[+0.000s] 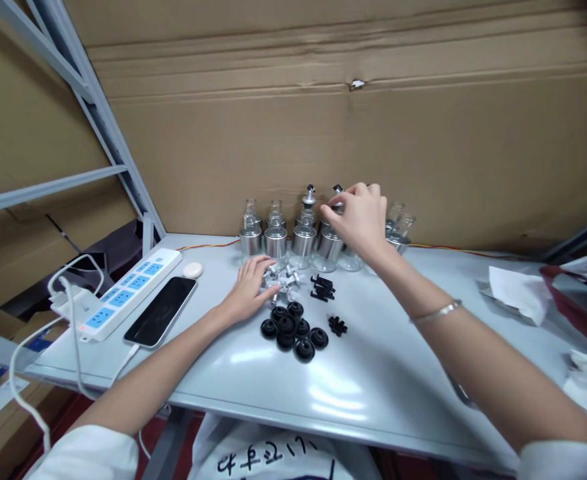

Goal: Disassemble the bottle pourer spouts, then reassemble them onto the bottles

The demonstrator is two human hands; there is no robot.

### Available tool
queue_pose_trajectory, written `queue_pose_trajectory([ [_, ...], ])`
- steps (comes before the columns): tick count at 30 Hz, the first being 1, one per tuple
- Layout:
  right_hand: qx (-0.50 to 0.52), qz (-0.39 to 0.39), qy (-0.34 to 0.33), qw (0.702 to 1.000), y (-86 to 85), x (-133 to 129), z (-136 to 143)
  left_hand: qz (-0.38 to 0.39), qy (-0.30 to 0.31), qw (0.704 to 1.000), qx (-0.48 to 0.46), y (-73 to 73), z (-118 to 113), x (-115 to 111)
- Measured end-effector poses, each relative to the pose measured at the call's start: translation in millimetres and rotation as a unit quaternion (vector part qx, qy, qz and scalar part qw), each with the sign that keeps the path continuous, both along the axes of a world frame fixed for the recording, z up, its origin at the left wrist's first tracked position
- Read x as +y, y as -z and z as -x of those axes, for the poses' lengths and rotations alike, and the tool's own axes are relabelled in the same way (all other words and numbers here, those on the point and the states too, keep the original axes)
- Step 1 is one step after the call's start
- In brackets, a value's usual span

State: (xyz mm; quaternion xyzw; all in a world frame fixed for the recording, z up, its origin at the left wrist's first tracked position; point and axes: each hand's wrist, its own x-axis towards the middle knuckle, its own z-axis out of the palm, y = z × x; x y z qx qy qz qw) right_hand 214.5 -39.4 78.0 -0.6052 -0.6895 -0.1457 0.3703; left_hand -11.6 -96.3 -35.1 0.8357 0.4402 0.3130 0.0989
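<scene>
My right hand [361, 217] reaches to the back row, thumb and forefinger curled round a silver stopper with a black tip [338, 191] on top of a glass bottle. The hand partly hides the bottles behind it. My left hand [248, 290] lies on the table with its fingers loosely spread, touching a pile of silver metal stopper parts [289, 283]. Several glass bottles with silver bands [276, 243] stand along the cardboard. One other bottle carries a silver stopper [309, 195]. In front lie black ribbed rubber rings [286, 325], thin black pieces [323, 288] and small black caps [337, 325].
A white power strip [132, 293] with cables, a black-screened phone [161, 312] and a round white case [192, 270] sit at the left. Cardboard [323, 127] walls the back. White paper [518, 293] and a dark red bag [573, 303] lie at the right.
</scene>
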Motion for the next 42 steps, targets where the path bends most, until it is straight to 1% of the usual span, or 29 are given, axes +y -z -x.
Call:
queue_pose_trajectory([
  [2,-0.061,0.028,0.022,0.997,-10.5,23,3,-0.008,-0.003,1.0,0.003,-3.3,0,-2],
  [4,-0.084,0.087,0.023,0.992,-15.3,42,9,-0.013,-0.006,1.0,0.006,-6.0,-1,-4],
  [7,-0.056,0.138,0.048,0.988,-16.3,62,24,-0.027,-0.006,1.0,0.008,-8.3,-1,-6],
  [10,-0.005,0.163,0.037,0.986,-14.3,76,35,-0.039,0.0,0.999,0.003,-9.3,0,-6],
  [14,0.029,0.189,0.015,0.981,-11.4,90,39,-0.05,0.003,0.999,-0.003,-11.6,1,-6],
  [17,0.046,0.193,0.012,0.98,-12.4,91,37,-0.063,0.004,0.998,-0.004,-14.6,2,-9],
  [19,0.061,0.187,0.007,0.98,-17.8,87,34,-0.077,0.002,0.997,-0.009,-17.2,2,-10],
  [21,0.083,0.157,-0.019,0.984,-28.4,81,29,-0.1,-0.001,0.995,-0.023,-21.0,2,-12],
  [23,0.105,0.108,-0.058,0.987,-43.1,73,24,-0.134,-0.007,0.989,-0.055,-27.5,1,-12],
  [24,0.113,0.083,-0.066,0.988,-51.0,69,21,-0.154,-0.012,0.985,-0.077,-32.3,-1,-11],
  [26,0.144,0.002,-0.097,0.985,-65.5,59,16,-0.195,-0.023,0.973,-0.124,-45.4,-6,-8],
  [28,0.175,-0.098,-0.146,0.969,-75.4,46,16,-0.228,-0.03,0.959,-0.165,-62.4,-14,-3],
  [30,0.188,-0.174,-0.19,0.948,-78.7,28,19,-0.249,-0.028,0.948,-0.197,-80.9,-24,1],
  [31,0.198,-0.193,-0.205,0.939,-77.8,16,21,-0.257,-0.026,0.942,-0.213,-89.5,-29,2],
  [33,0.248,-0.193,-0.24,0.919,-72.0,-8,27,-0.269,-0.024,0.929,-0.251,-104.1,-39,4],
  [35,0.33,-0.161,-0.288,0.885,-62.8,-32,31,-0.264,-0.014,0.918,-0.295,-114.4,-48,3],
  [37,0.395,-0.085,-0.351,0.845,-53.7,-50,31,-0.23,0.014,0.916,-0.329,-121.7,-55,1],
  [40,0.426,0.067,-0.435,0.79,-44.9,-64,30,-0.153,0.094,0.917,-0.355,-130.7,-62,-4],
  [42,0.428,0.131,-0.479,0.755,-41.8,-65,30,-0.111,0.146,0.911,-0.369,-135.9,-64,-6],
])
